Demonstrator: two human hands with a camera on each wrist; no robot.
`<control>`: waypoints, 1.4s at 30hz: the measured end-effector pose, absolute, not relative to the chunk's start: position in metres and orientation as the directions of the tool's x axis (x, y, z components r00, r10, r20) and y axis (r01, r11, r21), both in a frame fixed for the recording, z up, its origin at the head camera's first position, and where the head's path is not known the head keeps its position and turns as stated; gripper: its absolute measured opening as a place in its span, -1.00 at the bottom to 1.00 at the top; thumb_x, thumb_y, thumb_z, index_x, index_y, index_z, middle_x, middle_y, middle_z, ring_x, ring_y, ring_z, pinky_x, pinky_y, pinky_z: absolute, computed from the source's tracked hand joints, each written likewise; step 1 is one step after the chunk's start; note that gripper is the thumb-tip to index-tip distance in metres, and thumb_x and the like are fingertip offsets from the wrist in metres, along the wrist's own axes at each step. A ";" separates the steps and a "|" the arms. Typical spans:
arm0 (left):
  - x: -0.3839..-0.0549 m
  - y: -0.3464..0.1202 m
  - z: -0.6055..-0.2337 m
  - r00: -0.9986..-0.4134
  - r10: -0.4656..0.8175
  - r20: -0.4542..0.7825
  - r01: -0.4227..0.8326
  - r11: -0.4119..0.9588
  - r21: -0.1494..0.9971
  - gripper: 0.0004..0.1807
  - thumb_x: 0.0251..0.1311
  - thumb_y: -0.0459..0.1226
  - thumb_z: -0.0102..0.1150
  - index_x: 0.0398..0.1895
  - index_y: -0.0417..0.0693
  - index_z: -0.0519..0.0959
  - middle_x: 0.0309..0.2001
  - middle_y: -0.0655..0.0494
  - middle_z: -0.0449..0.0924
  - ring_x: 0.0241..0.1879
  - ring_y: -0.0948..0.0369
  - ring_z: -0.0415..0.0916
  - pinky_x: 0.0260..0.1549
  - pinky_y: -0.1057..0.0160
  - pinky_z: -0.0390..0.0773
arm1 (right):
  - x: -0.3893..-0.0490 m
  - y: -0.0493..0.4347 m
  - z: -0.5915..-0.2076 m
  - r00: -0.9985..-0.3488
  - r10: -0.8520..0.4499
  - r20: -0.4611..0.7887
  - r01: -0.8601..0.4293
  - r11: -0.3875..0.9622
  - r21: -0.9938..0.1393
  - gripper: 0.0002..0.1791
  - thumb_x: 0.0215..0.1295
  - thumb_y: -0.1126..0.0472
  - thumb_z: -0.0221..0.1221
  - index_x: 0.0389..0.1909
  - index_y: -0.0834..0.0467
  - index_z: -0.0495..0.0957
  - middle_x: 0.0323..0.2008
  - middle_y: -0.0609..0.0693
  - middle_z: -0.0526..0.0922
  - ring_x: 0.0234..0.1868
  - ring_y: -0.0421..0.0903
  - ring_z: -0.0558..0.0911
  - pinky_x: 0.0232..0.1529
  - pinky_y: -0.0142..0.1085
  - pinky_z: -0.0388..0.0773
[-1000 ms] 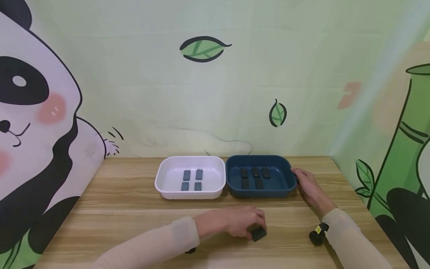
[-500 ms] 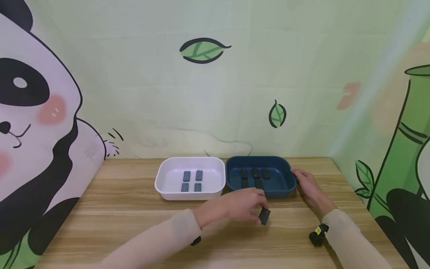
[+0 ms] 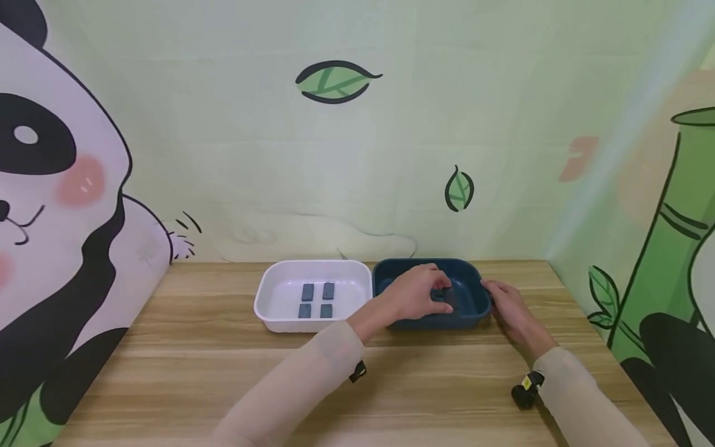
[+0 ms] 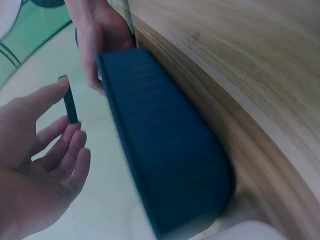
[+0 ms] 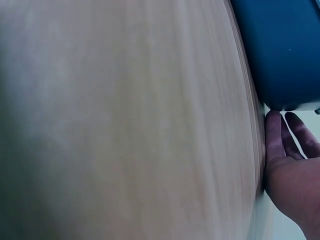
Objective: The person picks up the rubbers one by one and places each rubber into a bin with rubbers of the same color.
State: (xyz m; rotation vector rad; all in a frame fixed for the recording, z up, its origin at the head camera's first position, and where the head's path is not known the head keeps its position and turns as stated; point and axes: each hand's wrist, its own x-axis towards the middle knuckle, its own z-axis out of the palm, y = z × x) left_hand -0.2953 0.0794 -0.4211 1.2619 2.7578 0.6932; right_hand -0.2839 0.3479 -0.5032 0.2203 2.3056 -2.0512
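My left hand (image 3: 414, 293) reaches over the navy tray (image 3: 430, 321), pinching a small flat dark tile (image 3: 450, 298) between thumb and fingertips. Seen from the left wrist, this tile (image 4: 71, 102) is nearly edge-on, held beyond the tray's rim. Other dark tiles inside the navy tray are mostly hidden behind that hand. At the tray's right end rests my right hand (image 3: 512, 309), thumb tip at the rim. In the right wrist view its fingers (image 5: 274, 135) are fairly straight, tips against the tray's lower side.
A white tray (image 3: 318, 325) stands directly left of the navy one, holding several blue-grey tiles (image 3: 308, 292) in two rows. Both are on a wood-grain table (image 3: 184, 347). Behind rises a green printed backdrop (image 3: 223, 136) with a panda and leaves.
My left hand has carried the pinched tile from the front of the table up and away, over the navy tray. The right hand has stayed at the tray's end.
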 end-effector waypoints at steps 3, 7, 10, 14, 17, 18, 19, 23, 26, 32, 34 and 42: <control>-0.305 0.085 -0.430 -0.718 0.680 0.150 0.672 0.621 0.403 -0.47 0.25 0.04 0.51 0.19 0.00 0.71 0.03 0.15 0.68 0.02 0.28 0.60 0.10 0.39 0.59 | -0.282 0.346 -0.504 -0.990 0.076 -0.119 0.125 0.090 -0.988 -0.55 0.69 0.02 0.02 0.23 0.32 0.54 -0.20 -0.28 0.65 -0.16 -0.39 0.59 -0.08 -0.51 0.60; -0.316 0.094 -0.442 -0.741 0.658 0.136 0.649 0.649 0.396 -0.48 0.26 0.03 0.51 0.19 -0.01 0.73 0.03 0.14 0.68 0.03 0.25 0.58 0.11 0.37 0.59 | -0.282 0.347 -0.505 -0.992 0.080 -0.093 0.099 0.076 -0.992 -0.64 0.69 0.05 0.02 0.14 0.23 0.61 -0.19 -0.31 0.66 -0.14 -0.40 0.61 -0.07 -0.51 0.61; -0.323 0.101 -0.449 -0.743 0.656 0.128 0.648 0.659 0.382 -0.48 0.27 0.02 0.51 0.19 -0.03 0.73 0.03 0.11 0.68 0.05 0.22 0.56 0.12 0.37 0.58 | -0.282 0.349 -0.506 -0.993 0.087 -0.083 0.090 0.076 -0.993 -0.66 0.69 0.04 0.02 0.09 0.18 0.64 -0.19 -0.31 0.66 -0.14 -0.40 0.61 -0.07 -0.51 0.60; -0.329 0.109 -0.456 -0.746 0.659 0.098 0.646 0.679 0.350 -0.49 0.27 0.02 0.51 0.18 -0.05 0.73 0.05 0.10 0.70 0.07 0.22 0.58 0.12 0.37 0.57 | -0.283 0.350 -0.505 -0.992 0.094 -0.089 0.095 0.069 -0.993 -0.68 0.67 0.01 0.05 0.05 0.13 0.66 -0.19 -0.31 0.66 -0.15 -0.40 0.60 -0.08 -0.51 0.60; -0.332 0.111 -0.459 -0.739 0.670 0.070 0.651 0.684 0.327 -0.50 0.28 0.01 0.50 0.18 -0.05 0.73 0.05 0.10 0.71 0.05 0.23 0.60 0.10 0.37 0.58 | -0.283 0.350 -0.505 -0.990 0.098 -0.099 0.106 0.061 -0.993 -0.69 0.67 0.01 0.06 0.03 0.12 0.67 -0.20 -0.31 0.66 -0.16 -0.40 0.60 -0.09 -0.51 0.60; -0.332 0.112 -0.460 -0.737 0.673 0.062 0.653 0.684 0.325 -0.51 0.29 0.00 0.50 0.17 -0.06 0.73 0.04 0.10 0.71 0.03 0.24 0.60 0.09 0.37 0.59 | -0.283 0.350 -0.505 -0.990 0.099 -0.102 0.108 0.060 -0.992 -0.70 0.67 0.02 0.06 0.03 0.11 0.67 -0.20 -0.31 0.66 -0.16 -0.40 0.60 -0.09 -0.52 0.60; -0.333 0.112 -0.460 -0.732 0.678 0.056 0.656 0.682 0.324 -0.52 0.29 -0.01 0.50 0.17 -0.06 0.73 0.03 0.10 0.72 0.00 0.24 0.60 0.07 0.37 0.59 | -0.283 0.350 -0.505 -0.990 0.099 -0.103 0.109 0.059 -0.992 -0.71 0.67 0.02 0.06 0.02 0.10 0.67 -0.20 -0.31 0.66 -0.16 -0.40 0.60 -0.09 -0.52 0.60; -0.333 0.114 -0.462 -0.719 0.694 0.040 0.667 0.673 0.320 -0.55 0.29 -0.02 0.50 0.13 -0.07 0.75 -0.01 0.10 0.75 -0.07 0.26 0.61 0.03 0.37 0.60 | -0.283 0.351 -0.505 -0.991 0.099 -0.093 0.099 0.056 -0.993 -0.71 0.68 0.04 0.05 0.00 0.11 0.68 -0.22 -0.30 0.67 -0.17 -0.40 0.60 -0.10 -0.51 0.60; -0.333 0.116 -0.462 -0.718 0.696 0.018 0.666 0.679 0.310 -0.56 0.29 -0.02 0.50 0.11 -0.06 0.75 0.00 0.11 0.77 -0.06 0.27 0.64 0.03 0.37 0.61 | -0.283 0.350 -0.505 -0.991 0.105 -0.087 0.093 0.054 -0.994 -0.71 0.68 0.06 0.04 0.00 0.13 0.68 -0.24 -0.29 0.67 -0.19 -0.39 0.60 -0.13 -0.51 0.61; -0.335 0.119 -0.470 -0.721 0.692 -0.013 0.662 0.695 0.279 -0.55 0.28 0.02 0.50 0.11 -0.03 0.77 0.04 0.12 0.77 0.02 0.24 0.68 0.08 0.30 0.64 | -0.283 0.347 -0.506 -0.990 0.105 -0.092 0.099 0.056 -0.994 -0.64 0.68 0.05 0.05 0.09 0.25 0.63 -0.22 -0.27 0.66 -0.18 -0.38 0.61 -0.11 -0.50 0.61; -0.335 0.119 -0.471 -0.725 0.688 -0.019 0.657 0.700 0.280 -0.55 0.28 0.02 0.50 0.11 -0.02 0.77 0.04 0.13 0.77 0.02 0.24 0.68 0.07 0.30 0.65 | -0.284 0.347 -0.506 -0.990 0.104 -0.092 0.098 0.060 -0.993 -0.61 0.68 0.05 0.05 0.12 0.29 0.61 -0.21 -0.27 0.66 -0.18 -0.38 0.61 -0.10 -0.50 0.61; -0.334 0.122 -0.470 -0.732 0.680 -0.034 0.646 0.709 0.283 -0.56 0.24 -0.03 0.55 0.10 -0.03 0.78 0.06 0.14 0.78 0.04 0.25 0.68 0.06 0.35 0.64 | -0.283 0.349 -0.505 -0.989 0.111 -0.099 0.108 0.083 -0.991 -0.52 0.67 0.02 0.04 0.23 0.37 0.54 -0.19 -0.28 0.66 -0.16 -0.41 0.61 -0.08 -0.52 0.61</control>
